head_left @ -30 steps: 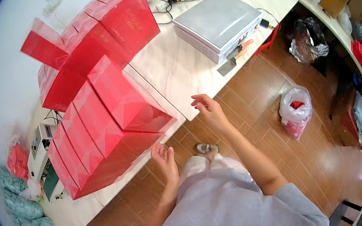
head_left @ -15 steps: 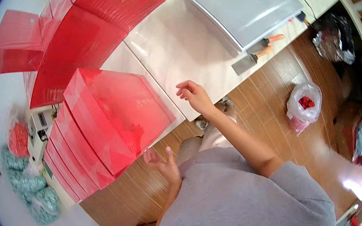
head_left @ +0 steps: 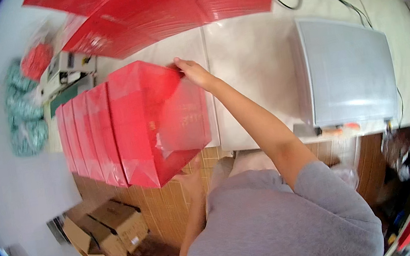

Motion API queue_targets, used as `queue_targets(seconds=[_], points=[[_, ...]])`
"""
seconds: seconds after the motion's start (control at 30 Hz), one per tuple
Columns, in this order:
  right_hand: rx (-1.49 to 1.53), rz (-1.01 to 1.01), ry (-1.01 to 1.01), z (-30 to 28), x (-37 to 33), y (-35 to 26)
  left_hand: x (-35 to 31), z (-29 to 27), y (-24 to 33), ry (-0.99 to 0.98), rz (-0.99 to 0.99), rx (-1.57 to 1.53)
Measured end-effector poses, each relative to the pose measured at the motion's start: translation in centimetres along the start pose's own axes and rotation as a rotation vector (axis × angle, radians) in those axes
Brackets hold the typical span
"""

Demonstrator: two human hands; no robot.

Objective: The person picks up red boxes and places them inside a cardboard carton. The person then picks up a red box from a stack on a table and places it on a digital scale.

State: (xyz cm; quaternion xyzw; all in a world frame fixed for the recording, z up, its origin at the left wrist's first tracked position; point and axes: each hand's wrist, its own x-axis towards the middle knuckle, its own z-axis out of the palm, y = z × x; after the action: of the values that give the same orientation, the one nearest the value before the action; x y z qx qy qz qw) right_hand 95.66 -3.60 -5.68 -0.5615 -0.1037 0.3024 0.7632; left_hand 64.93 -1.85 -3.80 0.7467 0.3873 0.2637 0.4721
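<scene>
A row of red boxes wrapped in clear film [head_left: 133, 125] stands packed together on the table to my left. My right hand [head_left: 196, 73] is at the far upper corner of the nearest box, fingers stretched out along its edge; whether it presses on the box is hard to see. Below, my left hand [head_left: 191, 180] is by the same box's near lower corner, blurred and partly behind it, so its finger position does not show. Light glare and a whitish patch lie on the box's right face.
More red wrapped boxes [head_left: 161, 10] run along the table's back. A grey-silver flat-topped case [head_left: 349, 72] sits at right, with orange-handled scrapers [head_left: 332, 130] at its front edge. Black cables [head_left: 345, 1] trail behind it. Open cardboard boxes [head_left: 113, 226] stand at lower left; teal bags [head_left: 25, 112] lie at far left.
The view has turned left, toward the red boxes. My right hand has moved from over the table to the nearest box's far corner; my left hand remains near its lower corner.
</scene>
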Motion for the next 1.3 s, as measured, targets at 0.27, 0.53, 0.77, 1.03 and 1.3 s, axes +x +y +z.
queue_targets(seconds=[0.27, 0.53, 0.77, 1.03, 1.3], points=[[-0.245, 0.095, -0.016, -0.5, -4.6, 0.3, -2.4, 1.0, -1.3, -0.192, -0.189, -0.099], [-0.293, 0.183, -0.274, -5.4, -8.8, 0.6, -11.2, -2.5, -1.1, 0.027, -0.059, -0.162], [-0.712, -0.427, -0.306, 2.0, -6.8, -4.9, -16.0, -15.2, 4.6, 0.036, 0.124, 0.354], [-1.297, -1.253, -0.482, 15.1, -2.0, -13.9, -21.5, -18.4, 6.0, 0.077, -0.080, 0.821], [-1.671, -0.974, -0.393, 12.7, -8.0, -14.1, -23.2, -16.8, 2.9, 0.265, -0.369, 0.612]])
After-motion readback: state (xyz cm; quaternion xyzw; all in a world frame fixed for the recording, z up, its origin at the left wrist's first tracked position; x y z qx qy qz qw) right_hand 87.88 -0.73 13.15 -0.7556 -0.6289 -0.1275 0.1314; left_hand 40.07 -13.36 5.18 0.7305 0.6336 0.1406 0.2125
